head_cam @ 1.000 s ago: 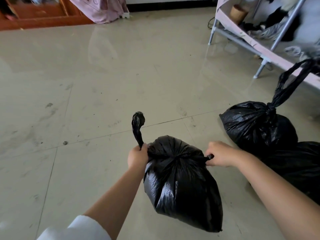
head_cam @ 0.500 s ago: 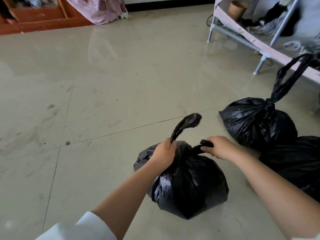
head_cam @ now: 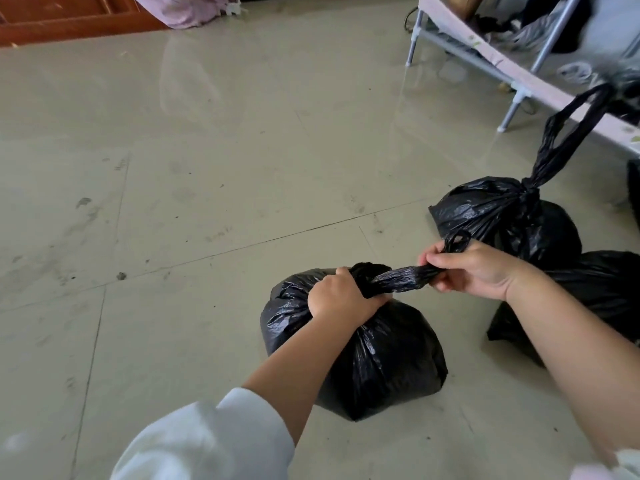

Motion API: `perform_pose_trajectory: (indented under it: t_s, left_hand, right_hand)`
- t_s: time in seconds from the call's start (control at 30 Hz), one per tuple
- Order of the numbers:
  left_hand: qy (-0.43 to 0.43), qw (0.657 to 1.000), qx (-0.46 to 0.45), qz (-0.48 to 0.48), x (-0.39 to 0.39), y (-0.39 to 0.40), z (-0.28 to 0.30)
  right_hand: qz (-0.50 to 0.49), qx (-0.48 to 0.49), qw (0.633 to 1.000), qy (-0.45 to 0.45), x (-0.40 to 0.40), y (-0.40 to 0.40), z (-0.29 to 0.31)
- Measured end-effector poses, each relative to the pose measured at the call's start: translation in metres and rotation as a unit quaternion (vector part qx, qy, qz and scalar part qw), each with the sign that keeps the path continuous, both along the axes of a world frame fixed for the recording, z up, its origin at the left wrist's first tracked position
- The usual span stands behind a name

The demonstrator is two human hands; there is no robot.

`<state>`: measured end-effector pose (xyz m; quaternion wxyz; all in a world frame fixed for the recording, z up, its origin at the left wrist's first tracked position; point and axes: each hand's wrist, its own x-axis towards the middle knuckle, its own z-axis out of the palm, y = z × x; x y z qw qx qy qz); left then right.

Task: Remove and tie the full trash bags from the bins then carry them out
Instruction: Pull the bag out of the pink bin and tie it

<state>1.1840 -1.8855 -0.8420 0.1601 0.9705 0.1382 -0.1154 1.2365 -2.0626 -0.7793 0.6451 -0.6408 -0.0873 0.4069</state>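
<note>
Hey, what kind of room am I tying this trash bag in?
Probably a lived-in bedroom or dorm room: a metal-framed bed with clothes piled on it, glossy floor tiles, and reddish wooden furniture behind.

I see two bare forearms entering from bottom edge. Left sleeve (head_cam: 207, 441): white, soft fabric, pushed up toward elbow, bunched in thick rolled cuff. Right sleeve (head_cam: 613, 469): pale scrap only at bottom right corner, blurred, looks white with pinkish tint; I cannot tell more. Left grip (head_cam: 341, 297): no glove, no ring, no watch or band at wrist. Right grip (head_cam: 474, 270): also bare, short nails, nothing worn at wrist. No markings on sleeves that I make out.
</note>
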Motion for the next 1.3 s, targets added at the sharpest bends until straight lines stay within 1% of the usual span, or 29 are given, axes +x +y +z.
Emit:
perform_pose_trajectory:
  t_s: [0.07,0.1,0.17,0.2,0.23,0.3,0.37,0.4,0.47,0.53,0.6,0.63,0.67,0.73,0.8,0.9,0.93,0.97,1.03,1.1,1.2,1.27,1.3]
  left_hand:
    - [0.003,1.000,0.010,-0.023,0.000,0.001,-0.004]
    - [0.003,1.000,-0.003,-0.025,-0.001,0.005,-0.005]
    - [0.002,0.998,-0.060,-0.012,-0.003,0.013,-0.005]
    - [0.003,0.995,-0.101,0.003,-0.003,0.018,-0.004]
    - [0.005,0.988,-0.150,0.022,-0.003,0.024,-0.003]
    - [0.005,0.963,-0.260,0.065,-0.002,0.033,0.000]
    - [0.002,0.932,-0.349,0.095,0.000,0.040,0.003]
    - [0.001,0.924,-0.368,0.102,0.001,0.041,0.005]
    - [0.007,0.920,-0.379,0.098,0.001,0.042,0.008]
    - [0.027,0.927,-0.367,0.075,0.000,0.039,0.009]
    - [0.037,0.933,-0.354,0.057,-0.001,0.039,0.011]
    - [0.036,0.930,-0.361,0.060,0.000,0.039,0.011]
    - [0.032,0.920,-0.383,0.071,0.001,0.041,0.012]
    - [0.030,0.880,-0.463,0.103,0.002,0.044,0.012]
    - [0.053,0.833,-0.536,0.126,-0.001,0.046,0.012]
    - [0.108,0.768,-0.612,0.156,-0.002,0.049,0.012]
    - [0.120,0.753,-0.627,0.162,-0.001,0.050,0.014]
    - [0.124,0.744,-0.636,0.165,0.000,0.052,0.015]
    - [0.114,0.726,-0.653,0.183,0.002,0.056,0.017]
    - [0.096,0.708,-0.664,0.218,0.002,0.059,0.016]
    - [0.081,0.691,-0.667,0.266,0.002,0.060,0.012]
    - [0.086,0.684,-0.671,0.273,0.002,0.060,0.009]
    - [0.088,0.688,-0.670,0.265,0.002,0.060,0.008]
  right_hand:
    - [-0.014,0.017,1.000,0.021,0.000,-0.007,-0.006]
    - [-0.039,0.025,0.998,0.033,0.001,-0.011,-0.008]
    - [-0.097,0.023,0.995,0.030,0.005,-0.018,-0.015]
    - [-0.124,-0.023,0.992,0.012,0.005,-0.020,-0.019]
    - [-0.127,-0.094,0.987,-0.021,0.005,-0.021,-0.024]
    - [-0.123,-0.207,0.964,-0.111,0.002,-0.019,-0.031]
    - [-0.061,-0.272,0.939,-0.201,-0.001,-0.008,-0.034]
    - [-0.015,-0.296,0.924,-0.243,-0.003,-0.001,-0.035]
    - [0.061,-0.330,0.888,-0.315,-0.005,0.018,-0.035]
    - [0.079,-0.343,0.869,-0.349,-0.005,0.033,-0.035]
    - [0.063,-0.349,0.874,-0.332,-0.004,0.044,-0.031]
    - [0.058,-0.347,0.883,-0.311,-0.004,0.045,-0.026]
    - [0.057,-0.341,0.895,-0.282,-0.003,0.045,-0.021]
    - [0.060,-0.333,0.912,-0.234,-0.002,0.041,-0.010]
    - [0.046,-0.314,0.926,-0.202,0.000,0.037,0.000]
    - [0.033,-0.270,0.952,-0.140,0.002,0.033,0.021]
    - [0.035,-0.255,0.959,-0.120,0.002,0.032,0.025]
    - [0.042,-0.238,0.965,-0.102,0.000,0.032,0.028]
    - [0.090,-0.204,0.971,-0.086,-0.007,0.034,0.028]
    - [0.146,-0.187,0.969,-0.074,-0.018,0.038,0.017]
    - [0.189,-0.164,0.968,-0.017,-0.029,0.039,-0.003]
    - [0.214,-0.147,0.965,0.020,-0.031,0.037,-0.012]
    - [0.227,-0.141,0.963,0.033,-0.032,0.035,-0.014]
